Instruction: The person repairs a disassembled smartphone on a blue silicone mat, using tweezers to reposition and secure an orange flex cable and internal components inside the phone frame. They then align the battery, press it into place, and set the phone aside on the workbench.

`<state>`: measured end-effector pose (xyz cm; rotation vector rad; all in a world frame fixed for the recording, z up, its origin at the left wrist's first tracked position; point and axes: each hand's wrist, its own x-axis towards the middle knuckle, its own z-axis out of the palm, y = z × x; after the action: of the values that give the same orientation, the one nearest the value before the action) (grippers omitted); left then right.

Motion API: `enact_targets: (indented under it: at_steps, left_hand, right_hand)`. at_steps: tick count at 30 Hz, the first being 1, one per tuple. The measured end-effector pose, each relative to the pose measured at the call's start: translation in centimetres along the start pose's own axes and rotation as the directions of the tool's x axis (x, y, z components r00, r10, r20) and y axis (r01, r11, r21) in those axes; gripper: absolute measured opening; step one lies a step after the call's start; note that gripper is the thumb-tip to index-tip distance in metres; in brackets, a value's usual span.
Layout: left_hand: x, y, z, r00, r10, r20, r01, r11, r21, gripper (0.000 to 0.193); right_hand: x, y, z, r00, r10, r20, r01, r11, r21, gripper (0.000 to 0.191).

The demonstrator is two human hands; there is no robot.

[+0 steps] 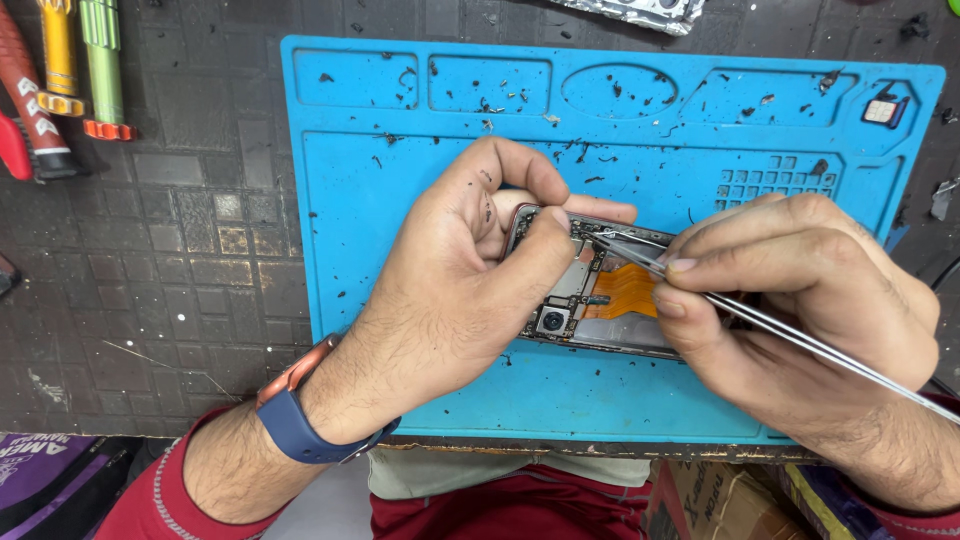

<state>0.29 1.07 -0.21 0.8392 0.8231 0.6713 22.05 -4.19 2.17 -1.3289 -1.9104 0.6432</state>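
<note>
Nearest the lens: red clothing at the bottom edge, red sleeve cuffs, a blue wristband (300,428) on the left wrist.

Surface: dark textured bench top (180,260), scuffed, dotted with debris. Blue silicone work mat (400,130) laid across it, moulded trays along its far edge, black specks scattered throughout. Screwdrivers (75,70) with red, yellow and green handles at upper left, off the mat. Small card-like part (884,110) in the mat's upper right tray. Silver foil piece (640,12) beyond the far edge. Purple packaging (45,470) at lower left, cardboard box (700,495) at lower right, both below the bench edge.

Left hand (450,290): reaching in from lower left, fingers curled, thumb and index finger pinching the upper left corner of an opened phone (600,295), steadying it.

Right hand (800,300): entering from the right, closed in a pen-style grip on metal tweezers (760,322). Shaft running back past the wrist toward lower right; tips angled up-left, resting at the phone's upper edge, just beside the left thumb.

Phone: flat on the mat near its centre, back cover off, board, camera module and orange flex cable (625,290) exposed. Positioned between both hands, left end partly hidden under the left fingers.
</note>
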Motion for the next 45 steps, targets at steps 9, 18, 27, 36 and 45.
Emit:
enact_targets:
  at_steps: [9, 18, 27, 36, 45]
  left_hand:
    - [-0.06, 0.13, 0.06, 1.000, 0.002, -0.015, -0.001, 0.999, 0.051, 0.015]
    - [-0.11, 0.08, 0.00, 1.000, -0.010, -0.005, 0.010, 1.000, 0.016, 0.016]
    - [-0.32, -0.30, -0.08, 1.000, 0.017, -0.008, -0.017, 1.000, 0.000, 0.022]
    - [-0.32, -0.18, 0.03, 0.998, 0.062, -0.033, -0.059, 0.995, 0.083, 0.024]
    - [-0.18, 0.10, 0.00, 0.999, 0.026, -0.023, -0.025, 1.000, 0.007, 0.020]
  right_hand:
    - [0.10, -0.02, 0.01, 1.000, -0.004, 0.009, 0.004, 1.000, 0.027, 0.021]
    - [0.22, -0.16, -0.02, 1.000, 0.000, 0.019, 0.000, 1.000, 0.009, 0.022]
    - [0.16, -0.87, -0.48, 0.995, 0.077, 0.066, -0.078, 0.997, 0.011, 0.024]
    - [-0.32, -0.50, -0.70, 0.989, 0.129, 0.069, -0.133, 0.990, 0.048, 0.025]
    - [-0.28, -0.22, -0.69, 0.992, 0.118, 0.054, -0.123, 0.987, 0.101, 0.026]
